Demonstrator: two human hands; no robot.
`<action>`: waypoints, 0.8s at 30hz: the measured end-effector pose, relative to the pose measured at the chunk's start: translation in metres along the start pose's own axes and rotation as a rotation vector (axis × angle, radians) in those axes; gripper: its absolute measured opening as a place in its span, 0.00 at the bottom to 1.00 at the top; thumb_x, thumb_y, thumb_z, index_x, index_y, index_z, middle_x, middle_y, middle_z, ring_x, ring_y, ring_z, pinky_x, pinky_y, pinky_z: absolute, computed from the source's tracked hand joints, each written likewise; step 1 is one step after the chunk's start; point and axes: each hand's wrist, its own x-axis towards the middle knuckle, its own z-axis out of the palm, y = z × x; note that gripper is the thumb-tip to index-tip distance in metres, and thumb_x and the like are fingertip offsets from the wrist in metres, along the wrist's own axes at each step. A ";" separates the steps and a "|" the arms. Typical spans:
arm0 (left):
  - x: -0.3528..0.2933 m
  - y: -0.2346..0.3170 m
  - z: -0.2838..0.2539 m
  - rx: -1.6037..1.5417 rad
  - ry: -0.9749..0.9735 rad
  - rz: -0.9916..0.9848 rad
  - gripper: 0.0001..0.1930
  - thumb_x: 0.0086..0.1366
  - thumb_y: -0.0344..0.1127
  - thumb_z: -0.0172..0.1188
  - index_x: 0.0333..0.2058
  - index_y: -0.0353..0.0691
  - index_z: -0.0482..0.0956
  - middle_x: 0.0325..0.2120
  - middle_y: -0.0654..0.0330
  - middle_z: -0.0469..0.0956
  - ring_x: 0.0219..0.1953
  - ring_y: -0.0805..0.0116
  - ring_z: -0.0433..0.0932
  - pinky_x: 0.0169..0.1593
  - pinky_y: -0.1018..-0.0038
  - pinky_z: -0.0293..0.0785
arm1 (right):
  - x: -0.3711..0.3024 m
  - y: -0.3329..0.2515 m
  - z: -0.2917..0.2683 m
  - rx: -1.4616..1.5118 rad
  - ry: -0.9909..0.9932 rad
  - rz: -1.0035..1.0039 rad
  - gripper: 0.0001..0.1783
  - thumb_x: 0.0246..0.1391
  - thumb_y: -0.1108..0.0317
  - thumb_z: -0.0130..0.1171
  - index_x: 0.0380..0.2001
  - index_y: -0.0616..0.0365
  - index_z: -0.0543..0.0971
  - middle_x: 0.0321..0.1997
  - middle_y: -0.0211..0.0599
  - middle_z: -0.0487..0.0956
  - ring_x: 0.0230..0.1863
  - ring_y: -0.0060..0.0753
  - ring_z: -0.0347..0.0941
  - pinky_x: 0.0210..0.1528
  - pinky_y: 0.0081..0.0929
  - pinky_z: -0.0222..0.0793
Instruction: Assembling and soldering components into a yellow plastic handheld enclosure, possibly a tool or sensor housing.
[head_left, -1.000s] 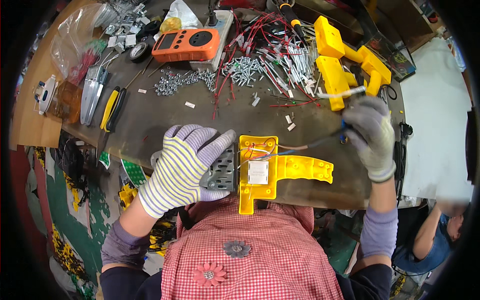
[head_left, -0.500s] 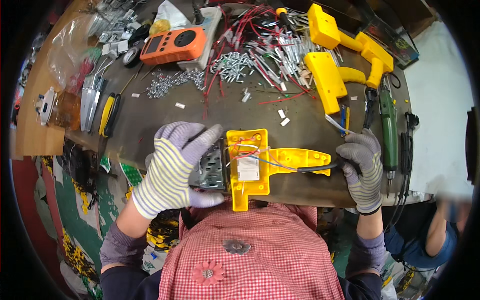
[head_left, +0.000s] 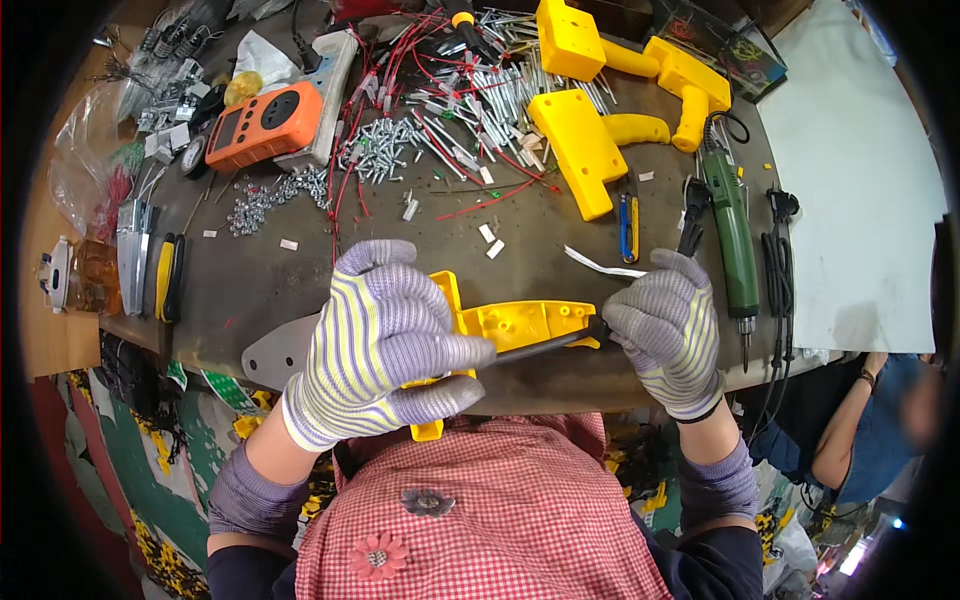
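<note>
An open yellow plastic housing half [head_left: 525,318] lies near the table's front edge, its handle pointing right. A black cable [head_left: 543,347] runs along the handle. My left hand [head_left: 375,345], in a striped knit glove, is over the wide part of the housing, thumb and fingers closed on the cable's left stretch. It hides the parts inside. My right hand [head_left: 665,335], gloved too, grips the cable by the handle's end. A thin white strip [head_left: 605,266] sticks out beside its fingertips. From behind my left hand juts a flat grey metal plate with holes [head_left: 280,352].
Yellow housings [head_left: 580,150], a blue-and-yellow cutter knife [head_left: 628,228] and a green power screwdriver [head_left: 732,235] lie to the right. Behind are screws [head_left: 380,150], red wires [head_left: 415,45] and an orange meter [head_left: 265,125]. Yellow-handled pliers [head_left: 168,275] lie left. Another person's arm [head_left: 845,425] shows far right.
My left hand has moved from the metal part onto the cable over the housing. My right hand has closed on the cable at the handle's end. The view has shifted right.
</note>
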 end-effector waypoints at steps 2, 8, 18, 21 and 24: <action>0.000 0.002 0.001 0.073 -0.025 0.045 0.14 0.44 0.42 0.76 0.33 0.51 0.87 0.25 0.72 0.77 0.36 0.67 0.77 0.60 0.53 0.64 | -0.001 -0.001 -0.004 -0.035 -0.015 -0.027 0.11 0.40 0.69 0.65 0.32 0.47 0.81 0.31 0.24 0.80 0.35 0.31 0.77 0.54 0.44 0.71; 0.004 0.001 0.007 0.123 0.027 0.048 0.11 0.42 0.37 0.74 0.28 0.52 0.85 0.26 0.72 0.77 0.37 0.65 0.76 0.56 0.54 0.65 | 0.004 -0.001 -0.007 -0.167 -0.063 -0.146 0.13 0.40 0.68 0.64 0.34 0.48 0.81 0.32 0.28 0.80 0.32 0.30 0.77 0.48 0.40 0.75; 0.002 0.001 0.010 0.195 0.047 0.005 0.11 0.44 0.35 0.70 0.30 0.51 0.85 0.29 0.69 0.77 0.40 0.60 0.75 0.54 0.54 0.66 | 0.007 0.006 -0.016 -0.087 -0.163 -0.300 0.15 0.42 0.64 0.66 0.36 0.53 0.80 0.38 0.36 0.81 0.37 0.36 0.78 0.42 0.39 0.76; 0.003 0.002 0.008 0.191 0.044 -0.018 0.12 0.44 0.33 0.69 0.31 0.49 0.85 0.30 0.65 0.77 0.41 0.57 0.75 0.54 0.53 0.66 | 0.018 -0.009 -0.018 0.060 -0.137 -0.131 0.13 0.46 0.64 0.68 0.35 0.55 0.79 0.40 0.39 0.82 0.39 0.43 0.79 0.42 0.40 0.76; 0.002 0.000 0.012 0.202 0.068 -0.026 0.12 0.44 0.32 0.69 0.32 0.48 0.85 0.30 0.63 0.76 0.41 0.56 0.75 0.54 0.53 0.66 | 0.023 -0.016 -0.007 0.255 -0.113 0.057 0.13 0.49 0.65 0.70 0.36 0.57 0.79 0.42 0.41 0.82 0.42 0.49 0.79 0.44 0.40 0.76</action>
